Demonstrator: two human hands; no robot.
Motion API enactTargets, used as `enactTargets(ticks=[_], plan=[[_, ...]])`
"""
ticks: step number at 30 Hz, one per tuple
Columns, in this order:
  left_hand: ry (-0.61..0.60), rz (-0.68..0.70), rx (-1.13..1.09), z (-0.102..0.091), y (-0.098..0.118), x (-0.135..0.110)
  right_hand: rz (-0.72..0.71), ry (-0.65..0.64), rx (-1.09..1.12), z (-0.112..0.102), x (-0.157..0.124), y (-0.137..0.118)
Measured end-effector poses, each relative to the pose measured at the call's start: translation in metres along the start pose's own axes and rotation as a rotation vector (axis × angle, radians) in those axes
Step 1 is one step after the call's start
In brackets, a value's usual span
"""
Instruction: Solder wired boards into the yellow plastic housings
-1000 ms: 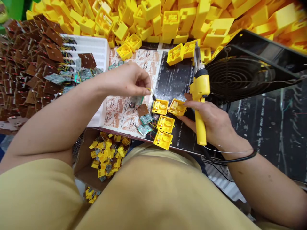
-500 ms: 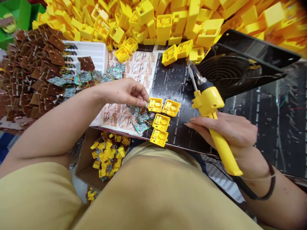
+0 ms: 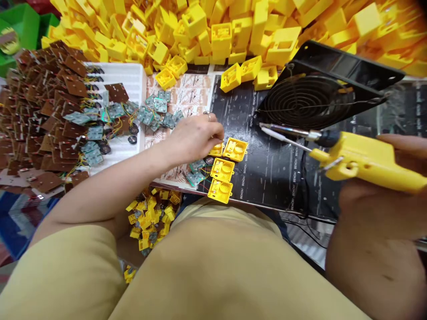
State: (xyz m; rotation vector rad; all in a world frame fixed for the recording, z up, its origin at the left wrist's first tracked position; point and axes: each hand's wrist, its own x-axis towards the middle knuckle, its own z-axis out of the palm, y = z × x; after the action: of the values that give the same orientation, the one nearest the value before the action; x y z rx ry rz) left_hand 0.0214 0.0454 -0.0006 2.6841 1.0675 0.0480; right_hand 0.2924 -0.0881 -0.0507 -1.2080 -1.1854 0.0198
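Observation:
My right hand (image 3: 373,211) grips a yellow soldering gun (image 3: 362,155). Its metal tip and thin feed tube point left, over the black bench in front of the fan. My left hand (image 3: 196,135) has its fingers pinched together over a small yellow case (image 3: 217,150), mostly covering it; whatever is between the fingertips is hidden. More open yellow cases lie beside it: one to the right (image 3: 236,149) and two nearer my body, the upper one (image 3: 222,169) and the lower one (image 3: 220,190). Green circuit boards (image 3: 195,173) with thin wires and a small round black speaker (image 3: 209,160) lie just left of them.
A black fan (image 3: 307,98) stands tilted at the back right. Yellow housings (image 3: 222,40) are heaped along the back. Brown circuit boards (image 3: 46,111) pile up at left beside a white foam tray (image 3: 128,73). Below the bench edge sit more yellow pieces (image 3: 151,218).
My right hand has swung the soldering gun right, turning it from upright to nearly level. My left hand has moved slightly right, over the upper left yellow case.

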Motion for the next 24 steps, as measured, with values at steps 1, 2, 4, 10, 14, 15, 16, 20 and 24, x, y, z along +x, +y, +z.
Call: enactTargets(ticks=[1,2,4,10,14,15,16,20,24], plan=[[0.006,0.008,0.017,0.006,0.004,0.003,-0.003,0.085,0.02,0.003,0.0,0.0],[0.003,0.003,0.029,0.011,0.007,0.007,0.002,0.115,0.022,0.004,-0.001,-0.002],[-0.025,-0.026,0.037,0.017,0.011,0.013,0.026,-0.019,-0.025,0.002,-0.004,-0.011],[-0.096,-0.106,0.02,0.014,0.014,0.022,-0.136,-0.509,-0.242,-0.017,-0.015,-0.025],[-0.102,-0.11,0.02,0.011,0.016,0.025,-0.328,-0.545,-0.223,-0.01,-0.017,-0.02],[-0.113,-0.111,0.027,0.01,0.016,0.027,-0.339,-0.549,-0.218,-0.007,-0.017,-0.02],[-0.127,-0.117,0.039,0.009,0.017,0.028,-0.347,-0.555,-0.217,-0.005,-0.016,-0.021],[-0.205,-0.119,0.109,0.004,0.024,0.034,-0.375,-0.596,-0.24,0.002,-0.014,-0.025],[-0.231,-0.086,0.166,0.001,0.029,0.037,-0.405,-0.665,-0.208,0.0,-0.008,-0.027]])
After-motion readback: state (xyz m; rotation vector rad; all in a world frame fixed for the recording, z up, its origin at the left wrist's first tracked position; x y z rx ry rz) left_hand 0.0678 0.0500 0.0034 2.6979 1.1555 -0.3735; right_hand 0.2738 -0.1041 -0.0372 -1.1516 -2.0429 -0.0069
